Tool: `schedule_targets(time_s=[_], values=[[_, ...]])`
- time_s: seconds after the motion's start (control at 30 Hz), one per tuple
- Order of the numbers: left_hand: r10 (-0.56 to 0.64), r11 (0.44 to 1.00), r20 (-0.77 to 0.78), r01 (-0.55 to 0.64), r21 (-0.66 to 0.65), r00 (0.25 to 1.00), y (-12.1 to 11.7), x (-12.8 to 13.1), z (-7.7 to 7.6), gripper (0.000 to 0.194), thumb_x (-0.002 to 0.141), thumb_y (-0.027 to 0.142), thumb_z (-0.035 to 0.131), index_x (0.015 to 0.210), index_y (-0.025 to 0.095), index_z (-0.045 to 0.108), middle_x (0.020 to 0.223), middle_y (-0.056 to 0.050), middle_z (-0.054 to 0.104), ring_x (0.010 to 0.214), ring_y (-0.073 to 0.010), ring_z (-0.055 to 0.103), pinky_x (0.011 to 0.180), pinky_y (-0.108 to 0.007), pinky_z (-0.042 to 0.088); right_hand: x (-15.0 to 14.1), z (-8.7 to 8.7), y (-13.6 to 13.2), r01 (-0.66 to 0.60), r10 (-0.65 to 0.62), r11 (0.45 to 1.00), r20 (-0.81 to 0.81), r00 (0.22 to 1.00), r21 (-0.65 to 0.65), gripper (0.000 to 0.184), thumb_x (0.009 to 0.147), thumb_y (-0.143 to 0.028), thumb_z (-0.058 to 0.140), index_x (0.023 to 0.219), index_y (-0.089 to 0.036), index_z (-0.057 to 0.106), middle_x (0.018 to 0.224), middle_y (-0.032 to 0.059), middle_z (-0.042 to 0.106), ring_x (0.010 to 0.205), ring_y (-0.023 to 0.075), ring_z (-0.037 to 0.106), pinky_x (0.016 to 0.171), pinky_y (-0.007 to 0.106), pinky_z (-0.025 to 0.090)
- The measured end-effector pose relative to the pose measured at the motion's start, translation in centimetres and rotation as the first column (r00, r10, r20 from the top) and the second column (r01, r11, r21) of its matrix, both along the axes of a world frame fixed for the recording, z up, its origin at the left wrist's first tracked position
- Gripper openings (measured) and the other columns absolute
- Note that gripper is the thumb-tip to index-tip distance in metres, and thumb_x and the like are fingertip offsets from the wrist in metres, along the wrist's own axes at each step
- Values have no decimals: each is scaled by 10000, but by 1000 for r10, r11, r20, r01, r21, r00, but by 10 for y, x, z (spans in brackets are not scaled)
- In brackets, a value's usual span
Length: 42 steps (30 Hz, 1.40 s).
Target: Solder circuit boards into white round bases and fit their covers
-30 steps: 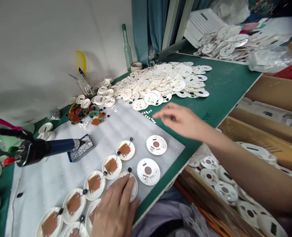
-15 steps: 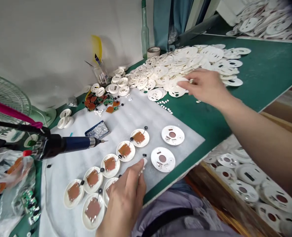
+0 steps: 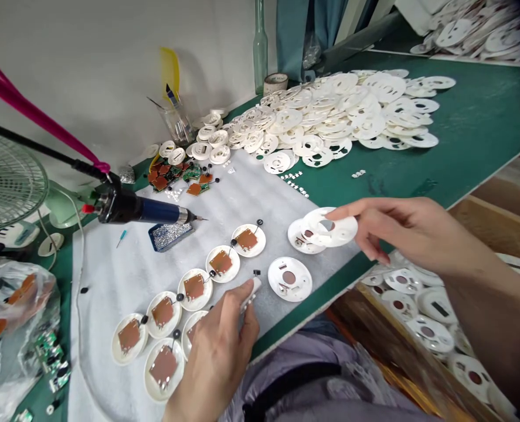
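My right hand (image 3: 403, 228) pinches a flat white plastic disc (image 3: 334, 227) and holds it just above a white round base (image 3: 301, 237) on the foam mat (image 3: 123, 275). My left hand (image 3: 218, 349) is closed on another white round base (image 3: 248, 296) at the mat's near edge, tilting it up, with a small black part at its top. Beside it lies a bare white base (image 3: 289, 279). Several white bases fitted with brown circuit boards (image 3: 193, 288) lie in rows to the left.
A large heap of white discs (image 3: 339, 111) covers the green table (image 3: 462, 135). A blue-handled soldering iron (image 3: 149, 210) hangs over a tip-cleaner tray (image 3: 169, 235). Loose circuit boards (image 3: 174, 176), a glass bottle (image 3: 260, 50), a fan (image 3: 4, 179), and a box of white parts (image 3: 422, 310) are nearby.
My right hand picked one white disc off the heap and brought it back over the mat. My left hand has lifted a base by its edge. The view shifted slightly.
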<state>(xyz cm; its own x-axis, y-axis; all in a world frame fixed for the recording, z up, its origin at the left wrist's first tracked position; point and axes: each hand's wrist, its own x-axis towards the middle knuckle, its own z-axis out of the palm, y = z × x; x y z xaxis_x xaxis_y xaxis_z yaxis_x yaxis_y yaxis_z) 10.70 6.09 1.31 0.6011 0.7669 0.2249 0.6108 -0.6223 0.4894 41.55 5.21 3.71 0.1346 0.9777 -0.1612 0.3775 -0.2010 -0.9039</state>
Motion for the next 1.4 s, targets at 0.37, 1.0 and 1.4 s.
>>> schedule_targets(time_s=[0.37,1.0,1.4], values=[[-54,975,51,42,219,997,-5,2,-6,315,956,83,546,1254,178,508,1072,-82,744,930,-163,739,827,-246,601,-28,-7,1,-65,65,998,-13,998,16,629,844,-638,575,1210,-132,638,499,-10,459,441,38,418,416,136,328],[104,991,-49,-100,85,993,-4,23,1,188,1004,258,526,1156,185,609,875,-44,664,785,-174,683,696,-286,587,-30,-14,-13,-68,67,996,-31,997,-57,587,819,-671,583,1052,-137,648,514,-2,467,462,39,401,447,151,330],[-158,951,-271,220,216,949,-18,3,1,326,1025,104,368,1250,103,604,1170,-113,690,1103,-236,646,890,-340,579,-33,-16,-18,-76,75,994,-24,997,-73,578,811,-663,592,1036,-132,634,530,0,488,477,49,446,471,146,381]])
